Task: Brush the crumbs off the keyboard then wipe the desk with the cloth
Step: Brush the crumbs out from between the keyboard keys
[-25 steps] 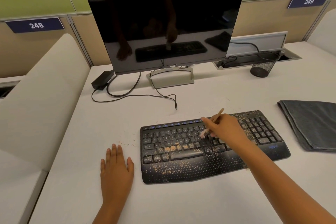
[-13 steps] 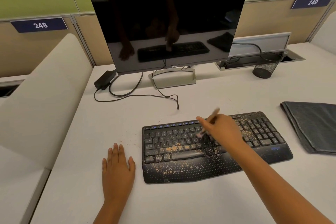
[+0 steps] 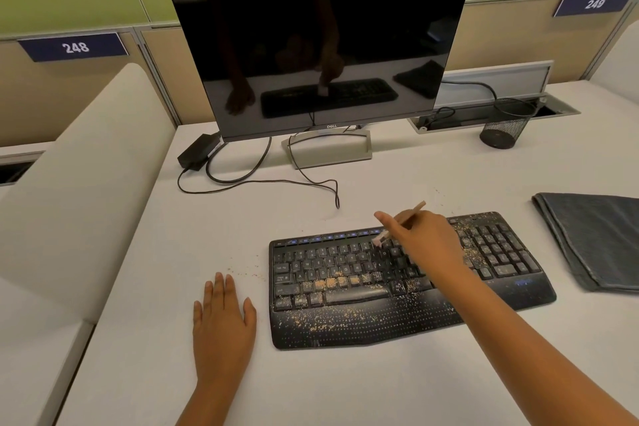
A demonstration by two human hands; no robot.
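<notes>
Right hand [image 3: 427, 240] pinching the brush [image 3: 397, 226], bristles now up at the keyboard [image 3: 408, 282] top rows, higher than a second ago. Left hand [image 3: 223, 323] flat, unmoved. Crumbs [image 3: 328, 284] plentiful; cloth [image 3: 594, 239] waiting, folded, far right.

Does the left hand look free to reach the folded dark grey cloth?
Probably not easily: the left hand lies flat left of the black keyboard, with the right arm crossing before the folded dark grey cloth.

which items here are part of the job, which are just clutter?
Job:
- keyboard
- crumbs
- brush, held by right hand
- cloth
- desk
- left hand, flat on the desk

Lying about:
- monitor
- power adapter
- mesh cup
</notes>
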